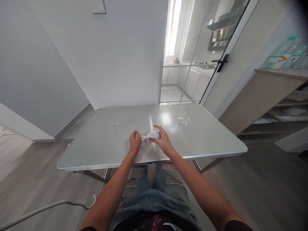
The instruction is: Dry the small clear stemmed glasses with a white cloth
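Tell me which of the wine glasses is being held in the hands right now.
The glass at the table's near middle, lying sideways between the left hand and right hand with a white cloth around its bowl. The others stand untouched farther back.

Two hands are over the tabletop (101, 150) — the left hand (135, 142) and the right hand (162, 140), their fingers (157, 129) meeting on one white cloth (151, 136). One glass (143, 134) lies between them, mostly wrapped, only its stem showing beside the left fingers.

Beyond the left fingers stands one cluster of clear glasses (118, 120) — two, perhaps three; they overlap too much to count surely. Beyond the right fingers stands a second cluster (184, 116), about three, equally hard to separate.

One tabletop, made of two panels joined by one seam running under the cloth.
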Motion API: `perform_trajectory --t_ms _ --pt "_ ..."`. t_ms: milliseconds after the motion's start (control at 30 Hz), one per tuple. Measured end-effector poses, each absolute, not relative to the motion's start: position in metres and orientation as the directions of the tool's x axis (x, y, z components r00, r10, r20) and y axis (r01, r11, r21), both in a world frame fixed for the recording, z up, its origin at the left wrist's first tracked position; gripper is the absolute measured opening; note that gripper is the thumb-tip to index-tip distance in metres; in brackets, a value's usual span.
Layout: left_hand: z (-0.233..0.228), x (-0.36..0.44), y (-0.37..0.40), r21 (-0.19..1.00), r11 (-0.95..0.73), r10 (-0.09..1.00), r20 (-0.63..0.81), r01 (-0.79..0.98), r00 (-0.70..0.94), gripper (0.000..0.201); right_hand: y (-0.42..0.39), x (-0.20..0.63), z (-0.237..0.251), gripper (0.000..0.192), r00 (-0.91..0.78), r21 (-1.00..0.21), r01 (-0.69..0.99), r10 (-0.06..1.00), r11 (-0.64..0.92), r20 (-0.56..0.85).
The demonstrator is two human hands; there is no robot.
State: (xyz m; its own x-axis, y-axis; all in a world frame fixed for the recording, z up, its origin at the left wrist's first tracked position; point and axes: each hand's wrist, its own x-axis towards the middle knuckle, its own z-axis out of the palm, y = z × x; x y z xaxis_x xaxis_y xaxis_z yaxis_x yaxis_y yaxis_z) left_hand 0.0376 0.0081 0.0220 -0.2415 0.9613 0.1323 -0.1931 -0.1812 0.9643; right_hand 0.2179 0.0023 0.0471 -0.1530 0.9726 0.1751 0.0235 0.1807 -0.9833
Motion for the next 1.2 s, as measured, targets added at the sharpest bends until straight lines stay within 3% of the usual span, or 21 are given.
perform_trajectory --t_ms 67,133,233,300,367,467,533,600,667,733,800,900,967,1033,1100,1200 --pt "0.015 0.033 0.006 0.967 -0.250 0.939 0.232 -0.039 -0.252 0.027 0.006 0.217 0.050 0.074 -0.177 -0.969 -0.179 0.974 -0.171 -0.139" --pt "0.010 0.028 0.005 0.942 -0.315 0.912 0.333 0.113 -0.240 0.026 0.014 0.219 0.049 0.061 -0.239 -0.863 -0.274 0.900 -0.423 -0.365" --pt "0.005 0.026 0.004 0.881 -0.400 0.874 0.450 0.254 -0.185 0.025 0.026 0.220 0.042 0.041 -0.160 -0.813 -0.314 0.872 -0.490 -0.464" --pt "0.005 0.028 0.005 0.872 -0.410 0.872 0.461 0.266 -0.167 0.026 0.028 0.217 0.037 0.039 -0.023 -0.898 -0.276 0.936 -0.344 -0.352" --pt "0.007 0.032 0.006 0.912 -0.366 0.893 0.400 0.183 -0.205 0.028 0.025 0.213 0.034 0.045 0.048 -0.979 -0.166 0.991 -0.117 -0.126" --pt "0.010 0.034 0.010 0.962 -0.249 0.939 0.212 -0.113 -0.272 0.032 0.019 0.212 0.030 0.053 -0.037 -0.969 0.077 0.972 0.233 0.231" --pt "0.010 0.033 0.014 0.937 -0.162 0.964 0.083 -0.309 -0.254 0.034 0.017 0.214 0.026 0.055 -0.201 -0.836 0.279 0.880 0.473 0.430" --pt "0.009 0.029 0.018 0.898 -0.067 0.978 -0.027 -0.435 -0.206 0.037 0.019 0.219 0.020 0.056 -0.434 -0.569 0.428 0.712 0.702 0.552" --pt "0.007 0.025 0.021 0.867 0.019 0.982 -0.109 -0.497 -0.152 0.040 0.023 0.224 0.014 0.060 -0.625 -0.285 0.469 0.542 0.836 0.562" --pt "0.004 0.023 0.023 0.857 0.069 0.983 -0.145 -0.511 -0.109 0.041 0.026 0.228 0.010 0.064 -0.694 -0.146 0.470 0.467 0.871 0.548" --pt "0.003 0.024 0.022 0.868 0.079 0.986 -0.139 -0.490 -0.088 0.041 0.028 0.231 0.009 0.057 -0.637 -0.200 0.479 0.495 0.855 0.591" --pt "0.002 0.028 0.020 0.909 0.030 0.992 -0.078 -0.415 -0.100 0.039 0.027 0.231 0.014 0.039 -0.431 -0.511 0.402 0.649 0.760 0.626" --pt "0.004 0.031 0.017 0.936 -0.041 0.991 -0.006 -0.349 -0.133 0.036 0.028 0.231 0.021 0.043 -0.313 -0.728 0.252 0.766 0.637 0.562" --pt "0.005 0.034 0.015 0.955 -0.115 0.984 0.071 -0.273 -0.163 0.031 0.029 0.232 0.028 0.055 -0.231 -0.867 0.075 0.854 0.493 0.466" --pt "0.006 0.035 0.013 0.969 -0.171 0.973 0.139 -0.177 -0.182 0.031 0.031 0.233 0.035 0.064 -0.161 -0.925 -0.057 0.911 0.375 0.379" --pt "0.005 0.036 0.011 0.972 -0.236 0.960 0.236 0.023 -0.152 0.030 0.033 0.234 0.044 0.066 -0.054 -0.949 -0.124 0.953 0.290 0.298"
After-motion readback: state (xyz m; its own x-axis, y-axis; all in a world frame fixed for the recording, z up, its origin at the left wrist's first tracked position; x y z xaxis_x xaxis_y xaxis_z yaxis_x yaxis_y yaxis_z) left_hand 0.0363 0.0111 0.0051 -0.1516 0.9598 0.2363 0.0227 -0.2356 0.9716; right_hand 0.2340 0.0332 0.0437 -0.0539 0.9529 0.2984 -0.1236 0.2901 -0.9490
